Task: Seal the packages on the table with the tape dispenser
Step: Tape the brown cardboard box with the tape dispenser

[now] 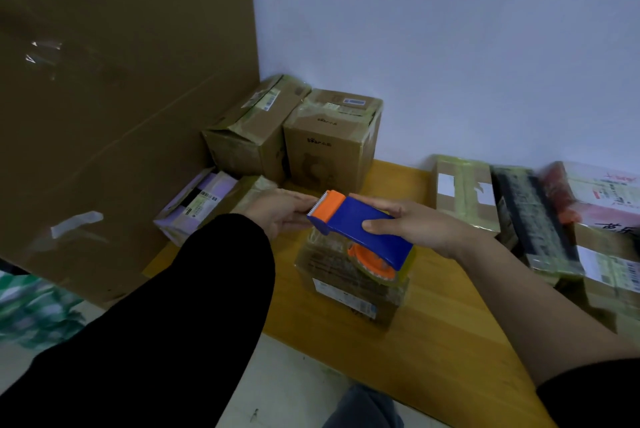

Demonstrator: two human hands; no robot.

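Black sleeve (pixel 173 306) of the left arm is nearest. Blue plastic tape dispenser with orange cutter end (pixel 360 226) is held in air above a small taped cardboard package (pixel 349 278) near the surface's front edge. Right hand (pixel 415 223) is wrapped round the blue body. Left hand (pixel 280 216) reaches the cutter end; pinching or not, can't tell. Yellow wooden table (pixel 433 341): brown cartons (pixel 332 140) at the far left corner, more parcels (pixel 464 192) along the right edge. Big cardboard sheet (pixel 104 116) to the left, pale wall (pixel 450 46) behind, light floor (pixel 294 386) below.

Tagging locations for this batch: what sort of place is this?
Probably a parcel-packing corner: labelled cardboard boxes against the wall, a wooden table, a tape dispenser in the right hand.
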